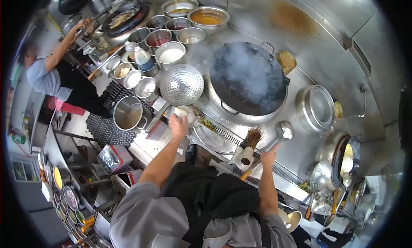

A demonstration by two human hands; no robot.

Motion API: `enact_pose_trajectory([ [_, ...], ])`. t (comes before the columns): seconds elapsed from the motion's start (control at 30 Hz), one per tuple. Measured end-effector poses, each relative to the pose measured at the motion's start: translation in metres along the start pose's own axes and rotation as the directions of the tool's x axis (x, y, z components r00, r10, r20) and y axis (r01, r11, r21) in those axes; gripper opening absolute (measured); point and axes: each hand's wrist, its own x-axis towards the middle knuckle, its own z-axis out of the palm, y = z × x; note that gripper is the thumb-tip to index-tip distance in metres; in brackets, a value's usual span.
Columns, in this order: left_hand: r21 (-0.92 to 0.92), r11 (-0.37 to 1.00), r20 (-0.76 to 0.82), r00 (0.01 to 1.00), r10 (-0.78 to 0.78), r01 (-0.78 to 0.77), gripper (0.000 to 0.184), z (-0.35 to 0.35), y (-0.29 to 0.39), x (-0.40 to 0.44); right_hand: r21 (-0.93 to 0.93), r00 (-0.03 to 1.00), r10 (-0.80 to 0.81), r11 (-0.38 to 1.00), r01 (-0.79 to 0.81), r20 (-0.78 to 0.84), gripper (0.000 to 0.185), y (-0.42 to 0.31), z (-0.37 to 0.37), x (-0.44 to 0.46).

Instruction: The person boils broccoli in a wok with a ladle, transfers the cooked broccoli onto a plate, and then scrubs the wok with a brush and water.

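My left hand [178, 126] is closed on a whitish bundle that looks like a folded cloth [185, 112], at the near edge of the stove. Just beyond it lies a large perforated strainer [182, 84]. In my right hand [268, 156] is the handle of a metal ladle [286, 130], its bowl held over the steel counter. A black wok [246, 78] sits on the burner ahead, with smoke or steam rising from it. Between my hands, a bristle wok brush [253, 137] stands at the drain channel.
Metal bowls of sauces [159, 38] and white contents [170, 53] crowd the left. A deep pot [128, 114] stands beside me. Stacked metal pots [316, 108] sit to the right. At far left, another person [53, 72] works at a second wok [122, 18].
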Motion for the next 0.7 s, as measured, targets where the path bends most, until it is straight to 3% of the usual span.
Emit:
enact_pose_trajectory([
  [0.03, -0.004, 1.000, -0.044, 0.999, -0.018, 0.018, 0.065, 0.002, 0.006, -0.005, 0.166, 0.999, -0.054, 0.985, 0.053, -0.001, 0.077, 0.011, 0.009, 0.011],
  [0.07, -0.090, 0.995, -0.027, 0.999, -0.043, 0.040, 0.068, -0.006, 0.016, -0.006, 0.178, 0.998, -0.068, 0.982, 0.065, 0.008, 0.077, 0.016, 0.003, 0.015],
  [0.13, -0.176, 0.978, -0.014, 0.993, -0.120, 0.115, 0.074, -0.026, 0.037, -0.018, 0.285, 0.980, -0.078, 0.950, 0.129, -0.182, 0.070, 0.023, -0.014, 0.023],
  [0.17, -0.172, 0.977, -0.037, 0.991, -0.131, 0.123, 0.074, -0.036, 0.035, -0.025, 0.290, 0.979, -0.102, 0.945, 0.152, -0.178, 0.070, 0.027, -0.015, 0.021],
  [0.23, -0.132, 0.988, -0.031, 0.995, -0.091, 0.086, 0.071, -0.058, 0.025, -0.042, 0.204, 0.928, -0.150, 0.952, 0.229, -0.342, 0.068, 0.044, -0.019, 0.004],
  [0.37, 0.006, 0.987, 0.013, 0.987, -0.162, 0.162, 0.065, -0.095, -0.033, -0.114, 0.242, 0.980, -0.114, 0.958, 0.151, -0.163, 0.054, 0.058, -0.038, -0.022],
  [0.43, 0.055, 0.972, 0.048, 0.972, -0.232, 0.229, 0.063, -0.103, -0.072, -0.151, 0.235, 0.884, -0.305, 0.886, 0.399, -0.354, 0.054, 0.069, -0.026, 0.012],
  [0.47, 0.069, 0.952, 0.077, 0.950, -0.303, 0.298, 0.063, -0.110, -0.088, -0.165, 0.285, 0.912, -0.285, 0.885, 0.368, -0.294, 0.052, 0.043, -0.059, 0.030],
  [0.5, 0.074, 0.949, 0.078, 0.947, -0.311, 0.306, 0.063, -0.116, -0.109, -0.176, 0.290, 0.877, -0.363, 0.843, 0.453, -0.317, 0.053, 0.017, -0.089, 0.061],
  [0.53, 0.120, 0.913, 0.186, 0.895, -0.406, 0.390, 0.063, -0.118, -0.128, -0.187, 0.149, 0.662, -0.491, 0.729, 0.668, -0.567, 0.050, -0.013, -0.117, 0.096],
  [0.57, 0.167, 0.868, 0.287, 0.819, -0.496, 0.468, 0.064, -0.120, -0.140, -0.196, 0.480, 0.870, -0.360, 0.730, 0.488, -0.336, 0.056, -0.055, -0.170, 0.107],
  [0.6, 0.161, 0.860, 0.293, 0.809, -0.509, 0.483, 0.064, -0.129, -0.141, -0.206, 0.633, 0.869, -0.350, 0.596, 0.494, -0.349, 0.058, -0.107, -0.227, 0.081],
  [0.63, 0.195, 0.795, 0.447, 0.669, -0.594, 0.575, 0.062, -0.146, -0.137, -0.206, 0.763, 0.871, -0.332, 0.430, 0.482, -0.363, 0.061, -0.148, -0.258, 0.053],
  [0.67, 0.235, 0.727, 0.578, 0.509, -0.638, 0.645, 0.061, -0.157, -0.141, -0.193, 0.758, 0.863, -0.340, 0.423, 0.496, -0.375, 0.061, -0.150, -0.249, 0.059],
  [0.7, 0.255, 0.727, 0.525, 0.540, -0.658, 0.638, 0.056, -0.154, -0.166, -0.197, 0.571, 0.787, -0.418, 0.541, 0.618, -0.455, 0.062, -0.148, -0.231, 0.068],
])
